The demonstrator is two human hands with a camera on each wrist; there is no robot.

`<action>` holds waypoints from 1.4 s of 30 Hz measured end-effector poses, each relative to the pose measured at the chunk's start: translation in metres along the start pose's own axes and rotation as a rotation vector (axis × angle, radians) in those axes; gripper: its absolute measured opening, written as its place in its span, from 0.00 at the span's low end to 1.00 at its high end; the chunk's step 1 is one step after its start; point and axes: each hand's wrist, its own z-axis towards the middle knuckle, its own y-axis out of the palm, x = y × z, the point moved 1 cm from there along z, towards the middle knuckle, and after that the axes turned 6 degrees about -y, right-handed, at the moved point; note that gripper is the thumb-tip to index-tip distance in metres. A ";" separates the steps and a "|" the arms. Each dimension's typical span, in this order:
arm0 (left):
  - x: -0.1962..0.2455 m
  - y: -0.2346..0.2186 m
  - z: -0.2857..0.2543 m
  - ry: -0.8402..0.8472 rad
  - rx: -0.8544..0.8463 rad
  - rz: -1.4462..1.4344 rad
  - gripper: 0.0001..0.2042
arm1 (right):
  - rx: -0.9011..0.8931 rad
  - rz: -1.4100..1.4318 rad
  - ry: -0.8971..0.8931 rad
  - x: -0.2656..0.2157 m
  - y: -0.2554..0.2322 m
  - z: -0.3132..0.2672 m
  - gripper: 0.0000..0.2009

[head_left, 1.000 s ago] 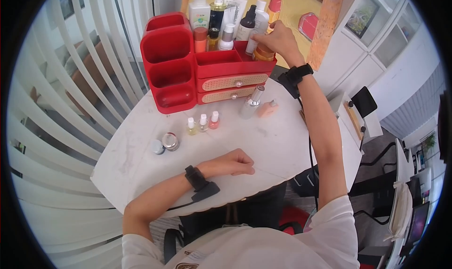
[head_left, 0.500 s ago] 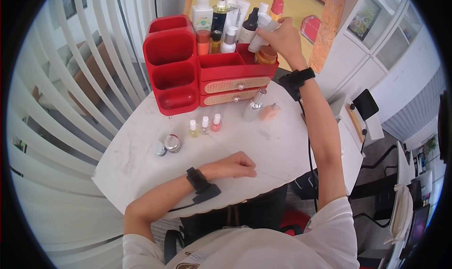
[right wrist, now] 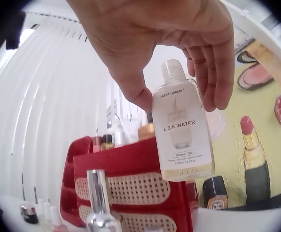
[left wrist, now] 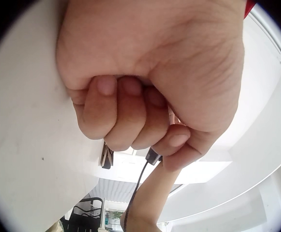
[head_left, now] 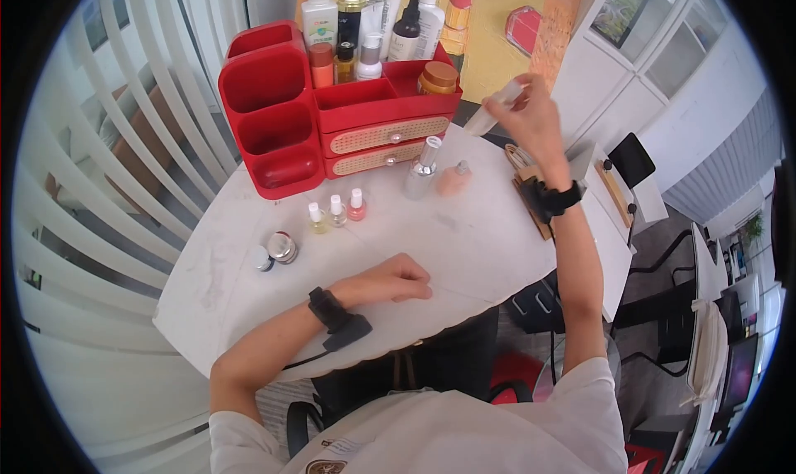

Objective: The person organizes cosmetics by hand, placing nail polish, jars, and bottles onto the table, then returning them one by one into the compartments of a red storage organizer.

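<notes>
Right now, the bottle [right wrist: 183, 137] hangs directly below the fingers of your right hand [head_left: 531, 121], up off the table [head_left: 473, 250] and just beyond the right end of the organizer [head_left: 385, 109]. Your right thumb pinches one side near the shoulder, and your fingers press the other side. Its long axis runs out from your palm: the cap points up into the hollow of the hand, and the base points away. In the right wrist view it stands nearly upright with a slight tilt, label toward the camera; in the head view it slants, base toward the organizer, cap end toward your palm. A gap shows there between bottle and organizer; whether the base is over the tabletop, you cannot tell.

The jar [head_left: 438, 77] sits in the organizer's right compartment, while the spray [head_left: 420, 171] and the perfume [head_left: 454, 179] stand on the table in front.

Your left hand [head_left: 385, 279] lies well apart, near the table's front edge, fingers curled in to the palm with nothing visible in them; your right is clearly nearer the bottle.
</notes>
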 end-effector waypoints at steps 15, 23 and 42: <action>-0.002 -0.003 0.001 -0.008 -0.024 0.007 0.21 | -0.302 -0.046 0.131 -0.009 0.060 -0.057 0.33; -0.003 -0.001 0.002 0.000 -0.022 -0.008 0.22 | -0.302 -0.089 0.121 -0.007 0.066 -0.065 0.37; -0.002 -0.005 0.002 -0.011 -0.032 0.023 0.21 | -0.290 -0.009 0.096 0.002 0.048 -0.076 0.44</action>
